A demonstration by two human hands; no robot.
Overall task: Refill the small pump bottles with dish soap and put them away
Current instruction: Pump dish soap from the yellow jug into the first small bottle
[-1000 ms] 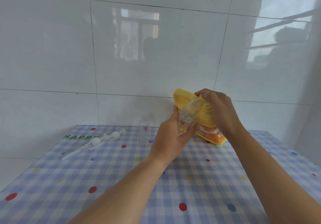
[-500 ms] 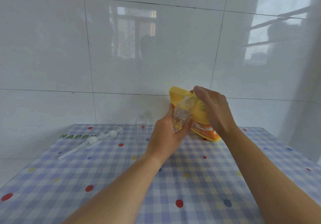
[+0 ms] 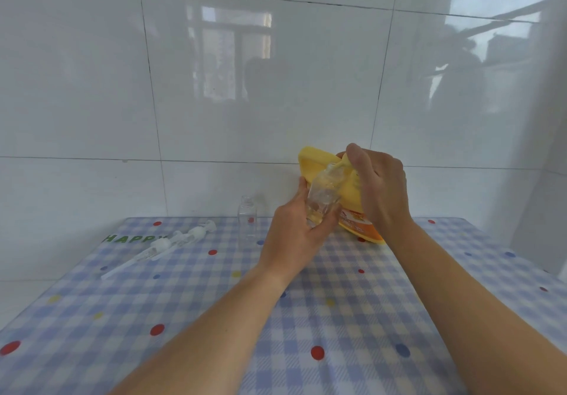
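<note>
My left hand (image 3: 296,230) grips a small clear bottle (image 3: 322,198), tilted with its open neck up to the right. A little pale liquid sits in its lower end. My right hand (image 3: 379,186) lies over the pump of the big yellow dish soap jug (image 3: 352,210), and the yellow spout meets the small bottle's neck. A second small clear bottle (image 3: 247,215) stands upright and uncapped on the table, left of my left hand. Two white pump heads (image 3: 171,242) with long tubes lie on the cloth further left.
The table (image 3: 306,318) wears a blue-and-white checked cloth with coloured dots and stands against a white tiled wall (image 3: 214,88). The table's right edge and a wall corner are at the far right.
Both hands hold the same grip on the small bottle and the jug's pump. My right hand's fingers shifted slightly on the pump. The view has drifted a little.
</note>
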